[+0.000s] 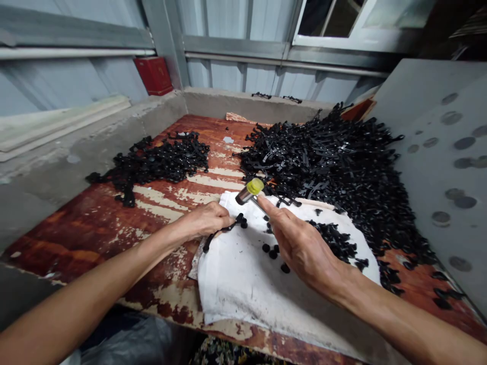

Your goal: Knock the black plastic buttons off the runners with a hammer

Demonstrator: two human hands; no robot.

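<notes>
My left hand (213, 219) is closed on a slim black part with rounded ends (227, 227), at the left side of a white cloth (243, 284). In my right hand (300, 238) is a small hammer (249, 190) with a yellow face and a dark opposite end, its head raised a little above the cloth. The index finger lies along the metal handle. Several round black pieces (273, 253) lie loose on the cloth below the hammer. Beyond my right hand, a cluster of small black pieces (337, 241) rests on the cloth, partly hidden by the wrist.
A large heap of black parts (315, 152) covers the back right of the worn red-brown table (160, 243). A smaller pile of black parts (160, 159) lies at the back left. A spotted grey panel (441, 152) leans along the right. A red box (153, 76) stands on the ledge.
</notes>
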